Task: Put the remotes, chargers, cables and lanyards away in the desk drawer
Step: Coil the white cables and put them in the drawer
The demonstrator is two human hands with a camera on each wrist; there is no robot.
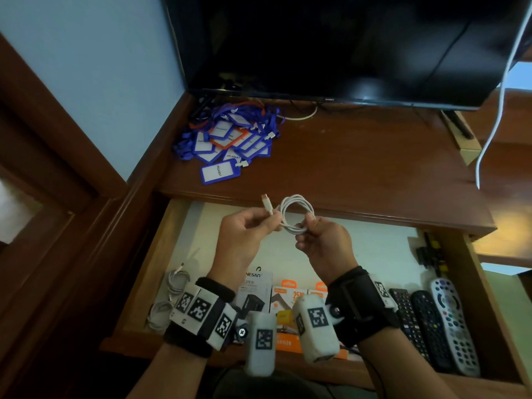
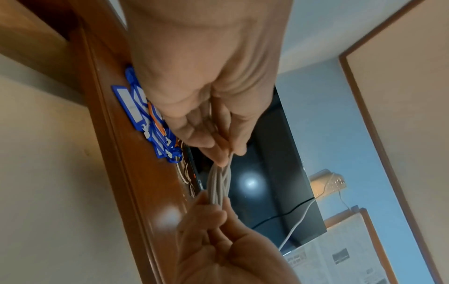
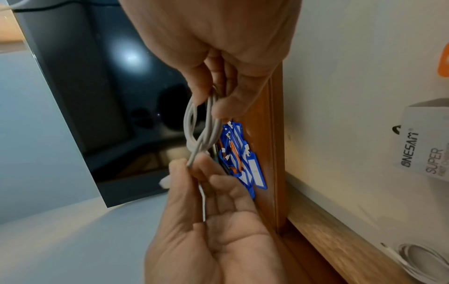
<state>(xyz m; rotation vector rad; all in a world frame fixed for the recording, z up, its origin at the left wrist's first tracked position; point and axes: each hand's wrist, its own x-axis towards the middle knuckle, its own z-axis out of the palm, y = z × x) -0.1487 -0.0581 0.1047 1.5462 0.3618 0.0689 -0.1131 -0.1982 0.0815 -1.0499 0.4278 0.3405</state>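
Over the open drawer [image 1: 374, 249] I hold a coiled white cable [image 1: 296, 216] in both hands. My left hand [image 1: 268, 218] pinches the strand just below its plug [image 1: 265, 200], which sticks up. My right hand [image 1: 307, 227] grips the coil's right side. In the left wrist view my left hand [image 2: 226, 151] and right hand [image 2: 213, 211] pinch the twisted cable [image 2: 218, 184] between them. The right wrist view shows my right hand [image 3: 211, 103] above, my left hand [image 3: 192, 165] below, and the cable [image 3: 199, 134] between. A heap of blue and orange lanyards [image 1: 230, 139] lies on the desk top [image 1: 359, 162].
Inside the drawer lie two coiled white cables [image 1: 175, 283], charger boxes [image 1: 254, 292] and three remotes [image 1: 431, 326] at the right. A black TV [image 1: 345, 47] stands at the back of the desk. A white cord [image 1: 495, 110] hangs at the right.
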